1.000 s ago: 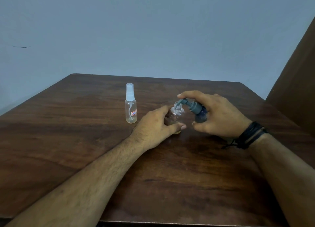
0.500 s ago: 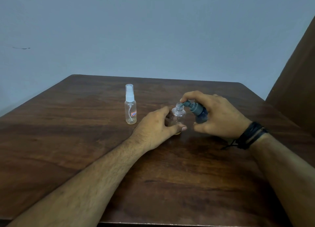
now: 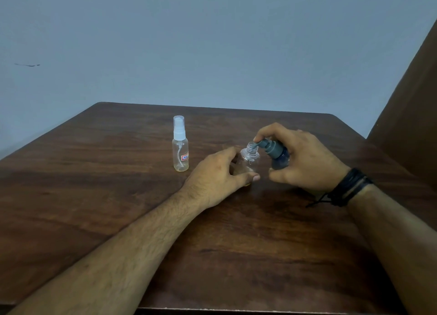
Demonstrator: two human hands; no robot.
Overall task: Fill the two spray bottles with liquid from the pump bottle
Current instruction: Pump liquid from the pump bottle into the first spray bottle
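Two bare forearms are reaching forward over the near part of the table (image 3: pixel 99 191), a dark wooden top. A black corded wristband (image 3: pixel 349 187) is sitting on the right wrist.

The left hand (image 3: pixel 217 179) is resting on the table and gripping the open bottle (image 3: pixel 250 158), a small clear spray bottle with its cap off and its threaded neck exposed. The thumb is curling round the near side of the bottle; the other fingers are wrapping the far side and are mostly hidden. The bottle is standing upright at mid-table. Its fill level cannot be told.

The right hand (image 3: pixel 305 159) is holding the pump bottle (image 3: pixel 277 157), a dark bottle with a grey pump head, just right of the open bottle. The pump bottle is tilting left, and its nozzle tip is sitting at the mouth of the open bottle. The index finger is lying on top of the pump head; the thumb is supporting the bottle from below.

Farther back and to the left, the capped bottle (image 3: pixel 181 146) is standing upright and apart from both hands. It is clear, with a white spray head, a dip tube inside and a small red-edged label.

A plain blue-grey wall (image 3: pixel 212 42) is standing behind the table.
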